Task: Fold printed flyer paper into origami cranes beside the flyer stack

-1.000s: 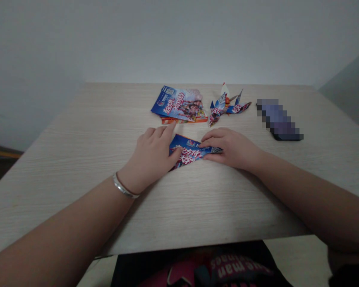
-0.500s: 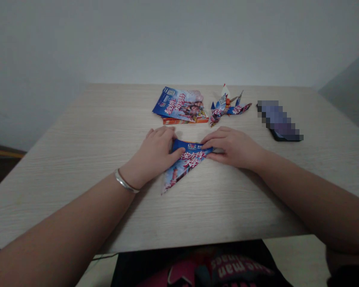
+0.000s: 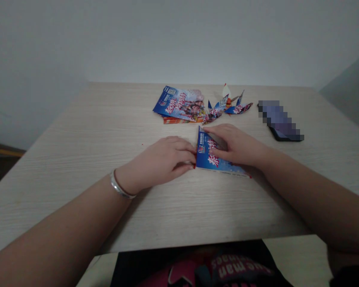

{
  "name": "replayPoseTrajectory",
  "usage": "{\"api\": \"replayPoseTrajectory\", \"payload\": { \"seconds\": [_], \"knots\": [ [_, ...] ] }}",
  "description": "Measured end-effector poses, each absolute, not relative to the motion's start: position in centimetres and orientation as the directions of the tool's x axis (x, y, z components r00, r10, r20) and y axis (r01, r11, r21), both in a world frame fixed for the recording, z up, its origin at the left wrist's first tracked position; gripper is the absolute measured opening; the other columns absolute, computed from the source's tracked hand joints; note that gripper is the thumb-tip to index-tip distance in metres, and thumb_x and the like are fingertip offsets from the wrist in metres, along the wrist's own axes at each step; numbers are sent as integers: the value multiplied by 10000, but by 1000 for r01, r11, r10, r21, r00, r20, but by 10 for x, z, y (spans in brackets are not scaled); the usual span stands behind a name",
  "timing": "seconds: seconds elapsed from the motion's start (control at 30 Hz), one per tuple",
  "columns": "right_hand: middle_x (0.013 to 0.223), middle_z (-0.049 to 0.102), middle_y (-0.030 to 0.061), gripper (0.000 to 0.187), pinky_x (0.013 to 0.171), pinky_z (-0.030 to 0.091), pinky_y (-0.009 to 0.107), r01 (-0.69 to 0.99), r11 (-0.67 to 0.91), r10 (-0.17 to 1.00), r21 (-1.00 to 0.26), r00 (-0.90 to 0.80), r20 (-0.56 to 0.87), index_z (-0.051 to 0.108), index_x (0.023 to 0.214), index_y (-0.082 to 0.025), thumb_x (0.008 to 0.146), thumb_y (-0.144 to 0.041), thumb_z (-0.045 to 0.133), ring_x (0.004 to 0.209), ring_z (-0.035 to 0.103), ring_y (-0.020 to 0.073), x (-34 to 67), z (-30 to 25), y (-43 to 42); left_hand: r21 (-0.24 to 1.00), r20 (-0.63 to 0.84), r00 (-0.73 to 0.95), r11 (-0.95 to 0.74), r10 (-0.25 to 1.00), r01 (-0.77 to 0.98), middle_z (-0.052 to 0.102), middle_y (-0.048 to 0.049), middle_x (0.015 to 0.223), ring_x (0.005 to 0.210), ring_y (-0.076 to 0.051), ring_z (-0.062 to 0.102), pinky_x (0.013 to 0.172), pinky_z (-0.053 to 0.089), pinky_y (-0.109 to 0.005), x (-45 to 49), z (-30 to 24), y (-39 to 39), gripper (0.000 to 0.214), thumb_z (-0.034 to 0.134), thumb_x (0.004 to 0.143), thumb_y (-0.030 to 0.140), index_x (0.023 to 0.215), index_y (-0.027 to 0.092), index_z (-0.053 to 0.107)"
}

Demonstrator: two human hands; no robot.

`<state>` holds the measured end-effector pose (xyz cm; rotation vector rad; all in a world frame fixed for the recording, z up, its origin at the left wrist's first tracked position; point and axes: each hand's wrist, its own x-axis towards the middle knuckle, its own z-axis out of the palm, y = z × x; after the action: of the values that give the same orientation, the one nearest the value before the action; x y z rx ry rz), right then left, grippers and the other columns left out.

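Note:
A folded triangle of blue printed paper (image 3: 211, 159) lies flat on the pale wooden table (image 3: 77, 151), near its middle. My right hand (image 3: 236, 145) rests on top of the triangle with its fingers stretched out and pressing it down. My left hand (image 3: 164, 159), with a silver bangle at the wrist, lies palm down just left of the paper, its fingers curled and pinching the triangle's left corner.
Behind the hands lie a small stack of blue printed leaflets (image 3: 179, 105) and several folded paper shapes (image 3: 227, 107). A dark phone (image 3: 279, 119) lies at the back right. The table's front edge runs just before my lap.
The folded paper has been turned and shifted to the right; its long point no longer points toward me. My right hand now lies on top of it, my left at its left corner.

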<state>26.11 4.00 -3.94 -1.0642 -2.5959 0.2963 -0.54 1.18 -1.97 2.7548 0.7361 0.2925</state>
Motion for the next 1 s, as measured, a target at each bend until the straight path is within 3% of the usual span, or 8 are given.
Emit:
{"api": "replayPoseTrajectory", "payload": {
  "seconds": [0.13, 0.23, 0.4, 0.53, 0.67, 0.87, 1.0],
  "knots": [
    [1505, 514, 158, 765, 1135, 385, 565, 509, 762, 614, -399, -764, 198, 403, 1520, -220, 865, -523, 656, 1386, 478, 336, 265, -47, 42, 285, 120, 787, -781, 605, 556, 672, -97, 1234, 1148, -224, 613, 1056, 469, -403, -7, -22, 12, 275, 504, 979, 279, 1187, 167, 645],
    [1574, 427, 150, 920, 1175, 333, 564, 445, 786, 558, -429, -810, 181, 339, 1559, -251, 799, -620, 703, 1446, 403, 341, 271, -51, 44, 257, 113, 827, -820, 551, 511, 613, -84, 1380, 1288, -224, 545, 1148, 394, -415, -11, -26, 15, 326, 508, 983, 277, 1282, 205, 617],
    [1650, 278, 149, 1167, 1223, 241, 566, 434, 802, 506, -410, -859, 80, 272, 1590, -253, 644, -719, 773, 1513, 265, 364, 278, -50, 43, 227, 92, 840, -833, 534, 505, 594, -84, 1410, 1324, -235, 513, 1179, 354, -410, -12, -31, 16, 363, 549, 965, 275, 1315, 195, 605],
    [1637, 293, 188, 1075, 1219, 247, 562, 463, 820, 510, -337, -858, 59, 302, 1579, -185, 730, -686, 730, 1509, 277, 361, 275, -49, 40, 230, 92, 835, -827, 543, 513, 619, -93, 1350, 1269, -238, 544, 1149, 380, -397, -9, -29, 13, 331, 552, 965, 269, 1275, 172, 617],
    [1637, 300, 175, 954, 1207, 264, 573, 473, 829, 517, -299, -851, 89, 335, 1564, -189, 799, -630, 695, 1504, 289, 354, 270, -51, 38, 237, 89, 774, -768, 627, 595, 642, -114, 1216, 1120, -250, 603, 1032, 470, -397, -7, -27, 11, 278, 551, 963, 296, 1185, 146, 626],
    [1605, 345, 217, 936, 1207, 269, 566, 549, 803, 579, -233, -811, 86, 392, 1530, -126, 811, -661, 662, 1486, 317, 370, 260, -56, 33, 165, 151, 791, -804, 593, 571, 528, -168, 1444, 1318, -311, 498, 1148, 368, -449, -5, -43, 13, 610, 601, 928, 503, 1400, 130, 496],
    [1593, 356, 234, 968, 1207, 244, 588, 579, 789, 605, -206, -791, 94, 408, 1518, -100, 793, -691, 658, 1486, 294, 397, 255, -62, 32, 138, 115, 784, -792, 610, 595, 500, -152, 1501, 1388, -326, 451, 1184, 318, -488, -5, -51, 15, 618, 539, 939, 580, 1392, 160, 516]
  ]
}}
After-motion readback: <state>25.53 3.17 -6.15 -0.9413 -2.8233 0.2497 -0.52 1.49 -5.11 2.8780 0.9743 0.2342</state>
